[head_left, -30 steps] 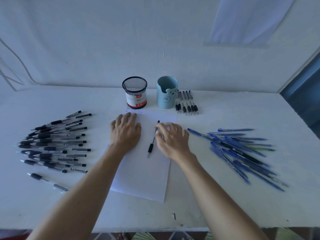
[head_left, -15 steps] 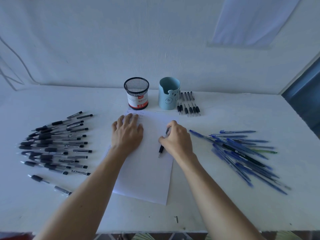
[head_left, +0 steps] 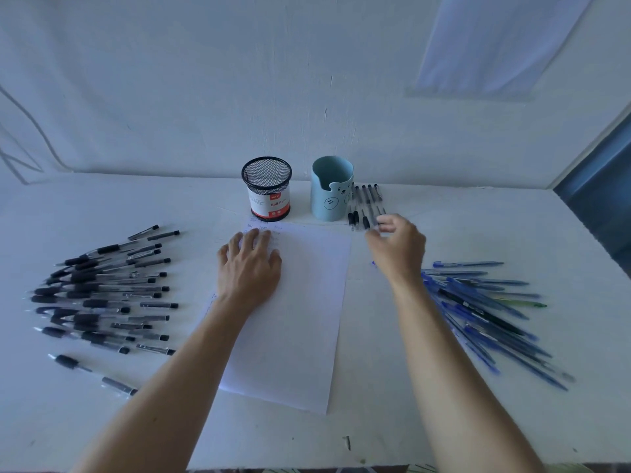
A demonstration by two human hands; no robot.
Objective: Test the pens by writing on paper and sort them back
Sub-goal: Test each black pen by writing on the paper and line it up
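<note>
Black pens (head_left: 366, 203) rowed right of the light-blue plastic cup (head_left: 329, 196) run front-to-back; right hand (head_left: 399, 247) is at their near ends, grip too blurry to call.

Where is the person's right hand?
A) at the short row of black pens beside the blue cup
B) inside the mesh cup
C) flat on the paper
A: the right hand is at the row of black pens beside the blue cup; the left hand lies on the paper.
</note>
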